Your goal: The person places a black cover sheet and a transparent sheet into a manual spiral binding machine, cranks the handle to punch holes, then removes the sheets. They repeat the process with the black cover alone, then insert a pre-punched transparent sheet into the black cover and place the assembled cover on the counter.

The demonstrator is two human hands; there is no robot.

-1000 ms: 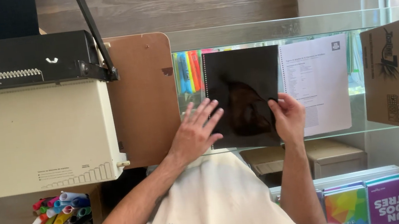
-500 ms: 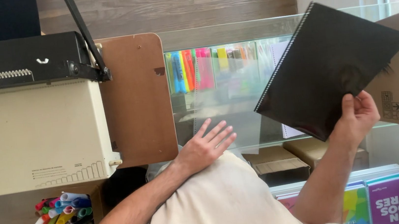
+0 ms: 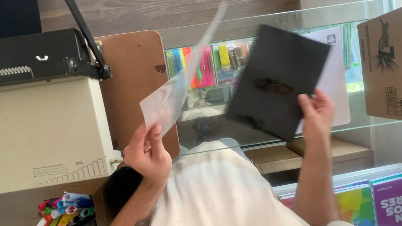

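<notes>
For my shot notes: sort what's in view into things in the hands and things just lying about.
In hand: clear sheet in left hand; black cover in right hand.

Lying about: binding machine, brown board, markers, cardboard box, notebooks.

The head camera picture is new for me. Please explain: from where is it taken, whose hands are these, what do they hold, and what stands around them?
The picture comes from a camera worn on a person's head, looking down, so both arms belong to that person. There is no robot.

The left hand holds up a thin clear plastic sheet, blurred by motion. The right hand grips a black cover sheet, tilted, with white printed paper behind it.

In front is a glass counter with coloured markers inside. At the left stands a cream and black binding machine with a lever, next to a brown board. Below it lie rolled colourful markers. At the right are a cardboard box and colourful notebooks.
</notes>
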